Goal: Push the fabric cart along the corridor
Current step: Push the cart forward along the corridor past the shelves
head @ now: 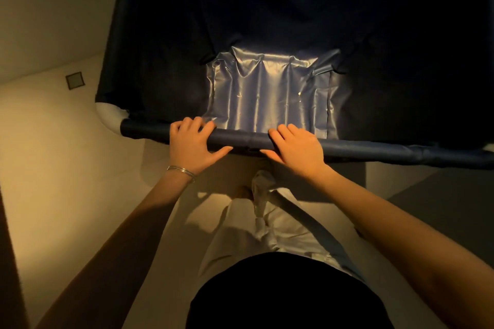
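Note:
A dark blue fabric cart [165, 43] fills the upper half of the head view, its inside mostly in shadow. A lit patch of shiny fabric [267, 93] shows just beyond the near rim. The near rim is a fabric-wrapped bar [246, 139] running left to right. My left hand [191, 145] rests on the bar left of centre, fingers curled over it, a thin bracelet on the wrist. My right hand [296, 151] grips the bar right of centre. A white corner fitting [111, 117] shows at the bar's left end.
A pale wall [53, 8] stands close on the left of the cart. The beige floor [66, 168] holds a small square floor plate [75, 81] near the wall. My pale trousers [267, 224] and dark top are below the bar. A darker floor patch [441, 200] lies at right.

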Demonstrator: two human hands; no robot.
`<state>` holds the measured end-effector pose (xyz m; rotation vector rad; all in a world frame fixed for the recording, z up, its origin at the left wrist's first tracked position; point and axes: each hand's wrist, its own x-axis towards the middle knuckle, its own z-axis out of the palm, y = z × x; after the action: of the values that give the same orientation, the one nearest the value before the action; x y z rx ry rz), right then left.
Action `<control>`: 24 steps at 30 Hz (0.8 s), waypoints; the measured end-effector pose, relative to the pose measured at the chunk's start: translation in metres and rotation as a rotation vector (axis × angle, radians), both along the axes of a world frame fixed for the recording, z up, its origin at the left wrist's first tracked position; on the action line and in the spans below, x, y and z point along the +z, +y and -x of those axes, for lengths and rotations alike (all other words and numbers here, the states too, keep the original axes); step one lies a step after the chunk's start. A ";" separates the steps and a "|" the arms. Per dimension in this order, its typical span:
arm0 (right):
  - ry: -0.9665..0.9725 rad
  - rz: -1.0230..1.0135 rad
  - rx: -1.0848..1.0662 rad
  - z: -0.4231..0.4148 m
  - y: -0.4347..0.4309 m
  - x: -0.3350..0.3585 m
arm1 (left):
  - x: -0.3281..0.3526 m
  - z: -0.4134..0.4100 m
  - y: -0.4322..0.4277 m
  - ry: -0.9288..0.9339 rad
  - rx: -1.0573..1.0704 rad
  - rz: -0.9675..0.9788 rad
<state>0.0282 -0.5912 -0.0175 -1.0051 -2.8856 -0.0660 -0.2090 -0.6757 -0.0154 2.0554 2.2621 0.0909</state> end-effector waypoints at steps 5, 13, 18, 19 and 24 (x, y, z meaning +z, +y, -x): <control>-0.015 0.058 0.075 0.019 -0.022 -0.001 | 0.000 0.011 -0.035 0.004 0.095 0.034; 0.022 0.259 0.289 0.017 -0.028 0.010 | 0.005 0.013 -0.069 0.012 0.128 0.088; -0.027 0.263 0.447 -0.007 0.001 0.026 | 0.011 -0.033 -0.063 -0.066 0.130 0.118; -0.042 0.253 0.476 -0.014 0.009 0.027 | 0.010 -0.049 -0.059 -0.078 0.134 0.114; -0.092 0.210 0.624 -0.064 0.053 0.035 | 0.007 -0.143 -0.034 -0.076 0.195 0.033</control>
<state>0.0923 -0.5383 0.0171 -0.0807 -3.1905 0.2408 -0.0664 -0.7098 -0.0085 1.7794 2.3929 0.1409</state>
